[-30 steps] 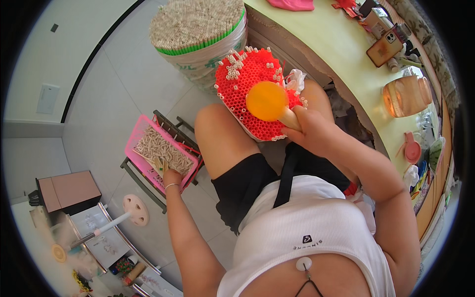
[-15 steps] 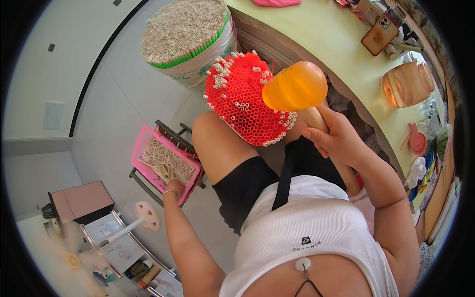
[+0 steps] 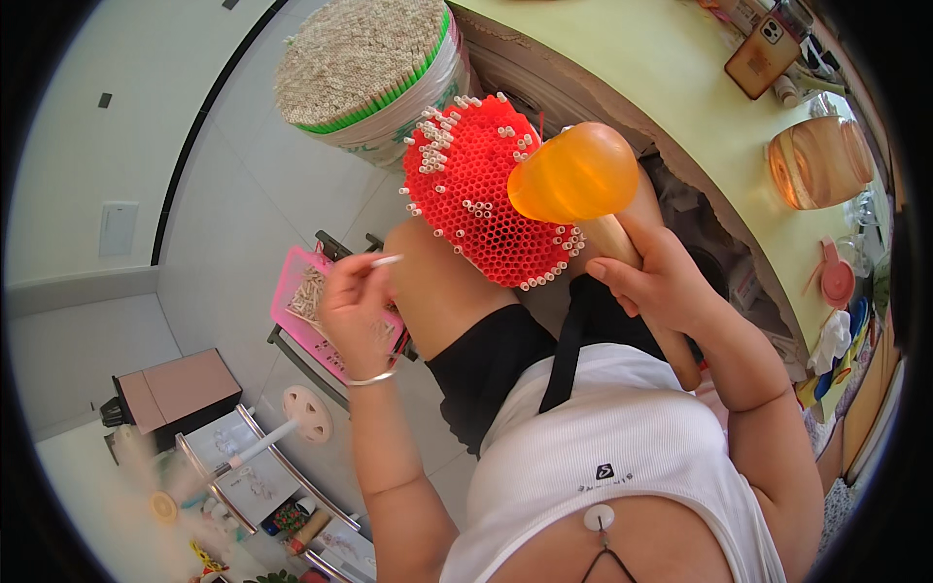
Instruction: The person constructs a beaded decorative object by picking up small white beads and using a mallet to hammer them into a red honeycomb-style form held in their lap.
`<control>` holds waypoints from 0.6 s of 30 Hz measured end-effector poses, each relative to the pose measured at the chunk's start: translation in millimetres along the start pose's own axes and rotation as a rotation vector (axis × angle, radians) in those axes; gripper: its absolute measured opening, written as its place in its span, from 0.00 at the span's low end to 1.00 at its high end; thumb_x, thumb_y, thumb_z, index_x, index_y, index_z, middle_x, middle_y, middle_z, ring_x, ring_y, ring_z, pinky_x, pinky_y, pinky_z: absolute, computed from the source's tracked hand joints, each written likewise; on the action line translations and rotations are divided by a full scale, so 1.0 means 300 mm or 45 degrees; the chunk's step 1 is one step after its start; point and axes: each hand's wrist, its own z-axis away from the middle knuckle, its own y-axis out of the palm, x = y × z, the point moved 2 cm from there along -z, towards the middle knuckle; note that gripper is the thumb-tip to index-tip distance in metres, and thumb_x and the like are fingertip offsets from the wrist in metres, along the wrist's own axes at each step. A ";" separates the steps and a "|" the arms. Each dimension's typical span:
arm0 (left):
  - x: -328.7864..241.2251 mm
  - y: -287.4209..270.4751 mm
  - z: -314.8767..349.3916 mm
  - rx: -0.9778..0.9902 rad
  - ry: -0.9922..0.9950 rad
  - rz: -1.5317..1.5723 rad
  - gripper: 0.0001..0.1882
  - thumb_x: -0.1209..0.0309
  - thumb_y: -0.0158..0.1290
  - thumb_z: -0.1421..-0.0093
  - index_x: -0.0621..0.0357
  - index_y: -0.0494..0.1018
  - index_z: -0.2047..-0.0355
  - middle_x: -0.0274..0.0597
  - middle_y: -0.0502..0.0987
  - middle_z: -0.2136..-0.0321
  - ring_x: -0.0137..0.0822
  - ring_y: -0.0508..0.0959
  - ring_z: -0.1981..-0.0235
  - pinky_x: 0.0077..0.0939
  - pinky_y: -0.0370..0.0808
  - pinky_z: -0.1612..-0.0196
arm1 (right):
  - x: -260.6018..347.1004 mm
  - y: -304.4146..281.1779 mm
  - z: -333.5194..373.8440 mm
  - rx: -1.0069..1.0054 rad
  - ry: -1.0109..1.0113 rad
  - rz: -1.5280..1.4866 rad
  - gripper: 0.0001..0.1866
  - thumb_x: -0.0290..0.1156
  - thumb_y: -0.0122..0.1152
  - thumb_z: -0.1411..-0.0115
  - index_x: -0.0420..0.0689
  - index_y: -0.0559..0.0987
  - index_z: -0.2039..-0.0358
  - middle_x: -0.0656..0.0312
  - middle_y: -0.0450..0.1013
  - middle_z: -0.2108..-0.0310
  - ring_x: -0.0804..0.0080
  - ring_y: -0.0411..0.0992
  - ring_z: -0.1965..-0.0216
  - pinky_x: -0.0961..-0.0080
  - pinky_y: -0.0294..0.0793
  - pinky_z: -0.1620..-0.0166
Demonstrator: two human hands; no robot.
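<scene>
My right hand [image 3: 661, 277] grips the stem of an orange balloon [image 3: 575, 175], held up in front of a round red honeycomb holder [image 3: 484, 199] studded with short white sticks. The holder rests against my knee. My left hand [image 3: 355, 306] is raised beside my thigh and pinches one thin white stick [image 3: 387, 260] between its fingers. It hovers over a pink tray [image 3: 296, 306] of loose white sticks on a low stool.
A big bundle of white sticks in a green-rimmed bag [image 3: 364, 68] stands on the floor beyond the holder. A yellow-green table [image 3: 671, 87] to the right carries a phone [image 3: 760, 56] and an amber jar [image 3: 816, 160]. A wire rack [image 3: 253, 476] stands lower left.
My left hand has lifted off the pink tray with a single white stick. My right hand has raised the balloon and holder slightly higher.
</scene>
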 end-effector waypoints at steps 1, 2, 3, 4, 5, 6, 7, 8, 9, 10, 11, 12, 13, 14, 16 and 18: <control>-0.027 0.086 0.008 0.083 0.083 0.000 0.04 0.80 0.58 0.39 0.63 0.77 0.63 0.35 0.79 0.69 0.23 0.74 0.73 0.16 0.69 0.69 | -0.008 0.000 -0.003 -0.002 0.002 -0.020 0.19 0.36 0.65 0.35 0.38 0.72 0.52 0.68 0.68 0.79 0.83 0.66 0.83 0.82 0.68 0.79; -0.061 0.142 0.007 0.129 0.297 -0.227 0.04 0.80 0.59 0.41 0.62 0.78 0.65 0.36 0.78 0.68 0.25 0.75 0.70 0.18 0.70 0.67 | -0.002 0.004 -0.002 0.012 -0.004 -0.042 0.19 0.37 0.65 0.35 0.38 0.72 0.52 0.68 0.68 0.79 0.82 0.66 0.83 0.82 0.68 0.79; -0.080 0.184 0.003 0.176 0.511 -0.453 0.04 0.80 0.61 0.43 0.62 0.79 0.67 0.37 0.78 0.68 0.27 0.76 0.68 0.21 0.71 0.65 | 0.002 0.008 -0.003 0.023 -0.010 -0.061 0.19 0.37 0.65 0.36 0.38 0.72 0.53 0.68 0.68 0.79 0.82 0.66 0.83 0.82 0.68 0.79; -0.061 0.211 -0.007 0.143 0.572 -0.507 0.05 0.78 0.63 0.45 0.60 0.79 0.67 0.38 0.78 0.69 0.31 0.76 0.68 0.25 0.71 0.64 | 0.005 0.009 -0.001 0.035 -0.004 -0.055 0.19 0.37 0.65 0.36 0.38 0.72 0.53 0.67 0.68 0.79 0.82 0.66 0.83 0.82 0.68 0.79; -0.024 0.232 -0.016 0.110 0.634 -0.561 0.06 0.76 0.65 0.47 0.59 0.80 0.68 0.38 0.78 0.69 0.35 0.76 0.68 0.29 0.72 0.63 | 0.009 0.009 0.002 0.045 0.003 -0.050 0.19 0.38 0.65 0.36 0.38 0.72 0.54 0.67 0.68 0.79 0.82 0.66 0.83 0.82 0.68 0.79; -0.007 0.254 -0.021 0.085 0.692 -0.611 0.07 0.74 0.67 0.49 0.57 0.81 0.69 0.39 0.77 0.70 0.39 0.76 0.68 0.33 0.72 0.63 | 0.005 0.004 0.004 0.051 0.016 -0.048 0.19 0.38 0.66 0.36 0.38 0.72 0.54 0.67 0.69 0.79 0.82 0.66 0.83 0.82 0.68 0.79; 0.003 0.263 -0.024 0.095 0.711 -0.661 0.07 0.73 0.66 0.49 0.57 0.80 0.69 0.39 0.77 0.70 0.40 0.76 0.68 0.34 0.72 0.62 | -0.001 -0.001 0.003 0.049 0.019 -0.040 0.18 0.38 0.66 0.36 0.38 0.72 0.54 0.67 0.68 0.79 0.82 0.66 0.83 0.81 0.68 0.79; 0.006 0.269 -0.028 0.104 0.730 -0.711 0.07 0.73 0.66 0.49 0.56 0.80 0.70 0.38 0.77 0.71 0.41 0.76 0.68 0.35 0.71 0.62 | -0.009 -0.005 0.001 0.049 0.021 -0.033 0.18 0.38 0.66 0.36 0.38 0.72 0.55 0.67 0.68 0.79 0.82 0.66 0.83 0.81 0.68 0.79; 0.007 0.274 -0.030 0.108 0.747 -0.764 0.07 0.72 0.66 0.49 0.56 0.80 0.70 0.38 0.76 0.71 0.42 0.75 0.68 0.36 0.71 0.62 | -0.014 -0.009 0.001 0.054 0.023 -0.023 0.18 0.38 0.65 0.36 0.38 0.72 0.55 0.67 0.68 0.79 0.82 0.66 0.83 0.81 0.68 0.79; 0.005 0.280 -0.032 0.116 0.803 -0.811 0.07 0.73 0.65 0.50 0.56 0.79 0.70 0.38 0.76 0.71 0.42 0.75 0.68 0.36 0.71 0.63 | -0.016 -0.012 0.002 0.051 0.022 -0.027 0.18 0.38 0.65 0.36 0.38 0.72 0.55 0.67 0.68 0.79 0.82 0.66 0.83 0.81 0.68 0.79; 0.001 0.285 -0.034 0.122 0.859 -0.858 0.06 0.73 0.64 0.50 0.56 0.79 0.71 0.37 0.75 0.71 0.42 0.75 0.68 0.36 0.71 0.63 | -0.018 -0.014 0.002 0.050 0.020 -0.030 0.18 0.38 0.65 0.35 0.38 0.72 0.56 0.66 0.68 0.79 0.81 0.66 0.83 0.81 0.68 0.79; -0.009 0.294 -0.037 0.129 0.918 -0.905 0.05 0.74 0.63 0.50 0.56 0.78 0.72 0.37 0.75 0.72 0.42 0.75 0.68 0.37 0.71 0.64 | -0.020 -0.017 0.002 0.048 0.018 -0.035 0.18 0.39 0.65 0.35 0.38 0.72 0.57 0.66 0.68 0.79 0.81 0.66 0.83 0.81 0.68 0.79; -0.022 0.302 -0.036 0.177 0.949 -0.945 0.06 0.76 0.62 0.50 0.57 0.78 0.71 0.39 0.74 0.72 0.44 0.75 0.68 0.38 0.71 0.64 | -0.026 -0.018 0.001 0.049 0.022 -0.044 0.18 0.39 0.65 0.35 0.38 0.71 0.57 0.66 0.68 0.79 0.81 0.66 0.83 0.81 0.68 0.79; -0.043 0.310 -0.034 0.224 0.980 -0.985 0.06 0.78 0.62 0.50 0.59 0.77 0.71 0.41 0.74 0.72 0.45 0.74 0.68 0.38 0.71 0.64 | -0.035 -0.019 0.000 0.051 0.026 -0.052 0.18 0.39 0.65 0.35 0.38 0.71 0.57 0.66 0.68 0.79 0.81 0.67 0.83 0.80 0.68 0.79; -0.054 0.318 -0.037 0.264 1.024 -1.064 0.06 0.78 0.61 0.50 0.59 0.76 0.71 0.41 0.73 0.73 0.45 0.74 0.68 0.39 0.70 0.64 | -0.044 -0.012 -0.004 0.068 0.037 -0.059 0.18 0.39 0.65 0.35 0.38 0.71 0.57 0.66 0.69 0.79 0.81 0.67 0.83 0.80 0.69 0.79; -0.045 0.324 -0.045 0.255 1.049 -1.132 0.05 0.73 0.61 0.50 0.55 0.76 0.72 0.37 0.72 0.73 0.42 0.74 0.70 0.39 0.70 0.66 | -0.049 0.000 -0.003 0.091 0.058 -0.056 0.18 0.39 0.64 0.35 0.38 0.71 0.58 0.65 0.69 0.78 0.81 0.67 0.83 0.80 0.69 0.79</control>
